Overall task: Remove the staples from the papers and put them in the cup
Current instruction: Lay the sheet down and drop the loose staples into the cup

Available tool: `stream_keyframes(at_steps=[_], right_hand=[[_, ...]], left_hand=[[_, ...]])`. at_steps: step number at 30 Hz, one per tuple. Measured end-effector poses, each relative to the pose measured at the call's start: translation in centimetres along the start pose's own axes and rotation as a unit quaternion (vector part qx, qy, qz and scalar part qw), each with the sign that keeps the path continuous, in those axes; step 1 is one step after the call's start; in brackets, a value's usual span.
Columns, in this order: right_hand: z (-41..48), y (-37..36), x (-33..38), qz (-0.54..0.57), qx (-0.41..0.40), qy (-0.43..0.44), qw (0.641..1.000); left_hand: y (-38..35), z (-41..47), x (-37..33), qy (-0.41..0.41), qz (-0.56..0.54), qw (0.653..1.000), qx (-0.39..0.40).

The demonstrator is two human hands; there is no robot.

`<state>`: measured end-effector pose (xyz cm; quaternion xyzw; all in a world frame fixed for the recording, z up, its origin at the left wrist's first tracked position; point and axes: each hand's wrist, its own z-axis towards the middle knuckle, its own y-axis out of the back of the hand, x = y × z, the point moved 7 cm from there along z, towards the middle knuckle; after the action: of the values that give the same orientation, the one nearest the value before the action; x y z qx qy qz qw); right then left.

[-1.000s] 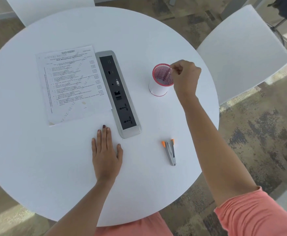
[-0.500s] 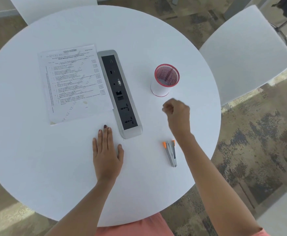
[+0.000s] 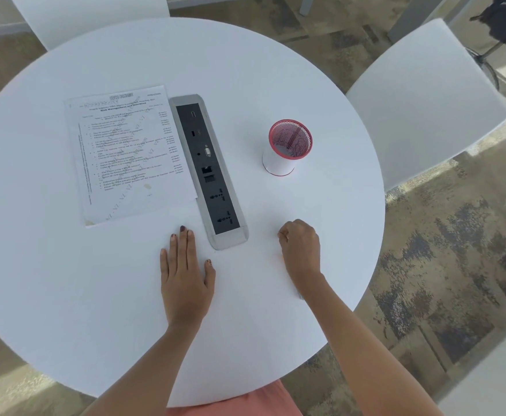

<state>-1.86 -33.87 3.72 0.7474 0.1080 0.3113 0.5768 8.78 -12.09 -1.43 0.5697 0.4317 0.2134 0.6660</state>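
Note:
The printed papers lie flat at the left of the round white table. Right of centre stands the cup, white with a red mesh rim. My left hand rests palm down on the table, fingers stretched out, just below the papers. Curled into a loose fist, my right hand is low over the table in front of the cup, with nothing visible in its fingers. It covers the staple remover; only a grey tip peeks out beside the wrist.
A grey and black power socket strip is set in the table between the papers and the cup. White chairs stand at the right and at the far left. The table edge runs close behind my forearms.
My right hand has drawn back from the cup's rim toward me and now hovers over the staple remover, hiding it. My left hand has stayed flat.

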Motion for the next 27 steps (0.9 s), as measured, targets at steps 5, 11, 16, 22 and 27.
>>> stream_keyframes(at_steps=[5,11,16,22,27], right_hand=[[1.0,-0.3,0.5,-0.037,0.031,-0.002,0.999],[2.1,-1.0,1.3,-0.119,0.095,-0.002,0.988],[2.2,-1.4,1.3,-0.127,0.114,-0.002,0.985],[2.5,-1.0,0.4,-0.05,0.077,-0.037,0.995],[3.8,1.3,-1.4,0.224,0.003,-0.15,0.963]], left_hand=[[0.0,0.0,0.0,0.002,0.0,1.0,-0.002],[0.0,0.0,0.0,0.001,-0.002,1.0,0.0],[0.0,0.0,0.0,0.0,-0.002,1.0,0.002],[0.0,0.0,0.0,0.002,-0.001,1.0,0.003],[0.0,0.0,0.0,0.002,-0.003,1.0,-0.001]])
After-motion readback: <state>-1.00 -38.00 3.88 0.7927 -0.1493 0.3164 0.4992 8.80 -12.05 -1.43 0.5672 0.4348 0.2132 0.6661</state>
